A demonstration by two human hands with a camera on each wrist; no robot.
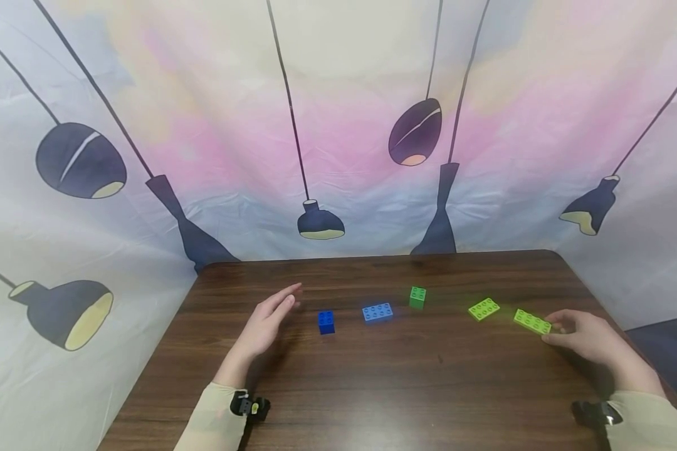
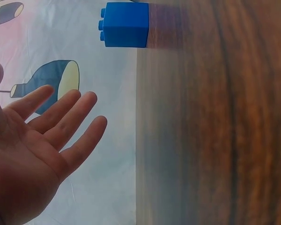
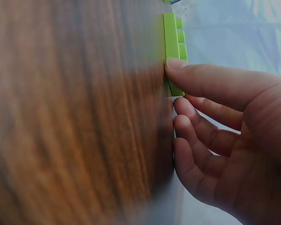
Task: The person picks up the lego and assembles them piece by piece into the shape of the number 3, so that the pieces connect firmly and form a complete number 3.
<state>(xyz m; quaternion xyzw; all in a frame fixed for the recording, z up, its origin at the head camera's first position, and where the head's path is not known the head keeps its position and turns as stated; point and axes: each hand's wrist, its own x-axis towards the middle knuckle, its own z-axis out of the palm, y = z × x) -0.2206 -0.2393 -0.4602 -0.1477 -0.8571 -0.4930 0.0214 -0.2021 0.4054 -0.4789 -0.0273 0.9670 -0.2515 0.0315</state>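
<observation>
My right hand (image 1: 583, 335) pinches the near right end of a lime green building brick (image 1: 532, 322) lying on the table. In the right wrist view the thumb (image 3: 196, 75) presses against the side of that brick, and the other fingers curl beside its end. My left hand (image 1: 265, 322) is held over the left part of the table with fingers extended and nothing in it. Nearest to it stands a dark blue brick (image 1: 326, 322), a little to its right. The left wrist view shows the open palm (image 2: 33, 154) apart from that blue brick (image 2: 126, 25).
Along the middle of the brown wooden table (image 1: 372, 388) lie a lighter blue flat brick (image 1: 377, 312), a small green brick (image 1: 418, 297) and another lime green brick (image 1: 483, 309). A cloth printed with lamps (image 1: 350, 156) hangs behind the table's far edge.
</observation>
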